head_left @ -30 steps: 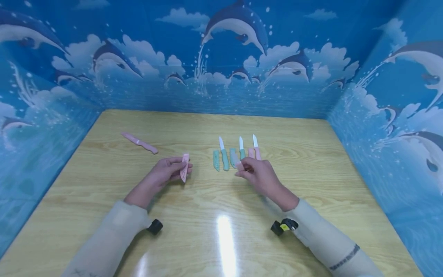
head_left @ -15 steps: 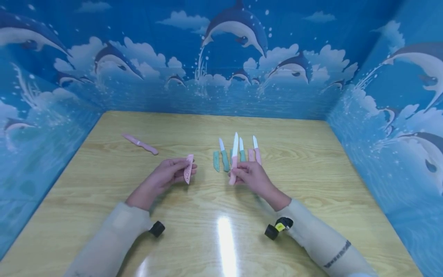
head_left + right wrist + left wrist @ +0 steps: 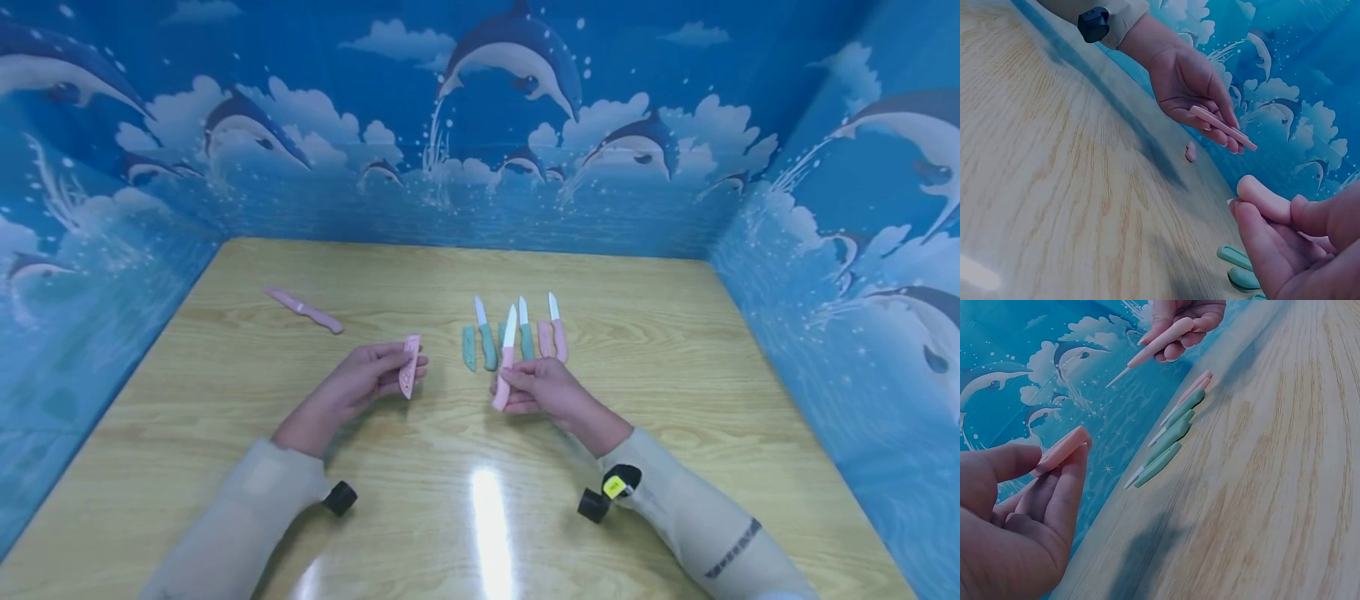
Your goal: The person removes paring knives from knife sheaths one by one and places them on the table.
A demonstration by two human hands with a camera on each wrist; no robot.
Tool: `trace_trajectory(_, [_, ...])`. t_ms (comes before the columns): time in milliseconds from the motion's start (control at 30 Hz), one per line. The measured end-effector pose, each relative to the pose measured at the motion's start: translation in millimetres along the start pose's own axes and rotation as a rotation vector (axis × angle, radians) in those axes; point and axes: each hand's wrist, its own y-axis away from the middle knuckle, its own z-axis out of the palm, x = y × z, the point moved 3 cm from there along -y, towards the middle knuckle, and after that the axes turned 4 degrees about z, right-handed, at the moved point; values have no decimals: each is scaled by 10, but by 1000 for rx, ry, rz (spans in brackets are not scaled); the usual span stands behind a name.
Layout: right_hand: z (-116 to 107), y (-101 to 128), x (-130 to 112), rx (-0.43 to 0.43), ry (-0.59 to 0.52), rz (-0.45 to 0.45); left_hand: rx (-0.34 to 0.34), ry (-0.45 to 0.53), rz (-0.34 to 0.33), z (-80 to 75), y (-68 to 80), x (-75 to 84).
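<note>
In the head view my left hand (image 3: 369,372) pinches a pink knife sheath (image 3: 409,367) between thumb and fingers, held above the table. Opposite it, my right hand (image 3: 553,390) grips the pink handle of a paring knife (image 3: 507,357), its white blade bare and pointing away from me. A gap separates sheath and blade. The left wrist view shows the same knife (image 3: 1161,344) beyond the sheath (image 3: 1063,450). Seen from the right wrist, the sheath (image 3: 1222,128) lies across the left fingers, while the right hand's fingers surround the knife handle (image 3: 1265,199).
Behind the right hand lie a green sheath (image 3: 468,348), a green-handled knife (image 3: 487,342), a second green knife (image 3: 527,337), a partly hidden green sheath (image 3: 501,333), a pink sheath (image 3: 543,339) and a pink-handled knife (image 3: 558,335). A sheathed pink knife (image 3: 303,310) lies far left.
The right hand has turned, so the knife that was mostly hidden now shows whole, blade pointing away. It has also come slightly nearer me. My left hand with the sheath shifted a little right.
</note>
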Motion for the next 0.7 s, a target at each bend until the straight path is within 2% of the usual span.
trace_trajectory(367, [31,-38,-51,18,15,-21,26,19,2,12,-32,26])
trace_trajectory(700, [231,-260,-171,78,47,-60,46,-13,47,-25,-139,22])
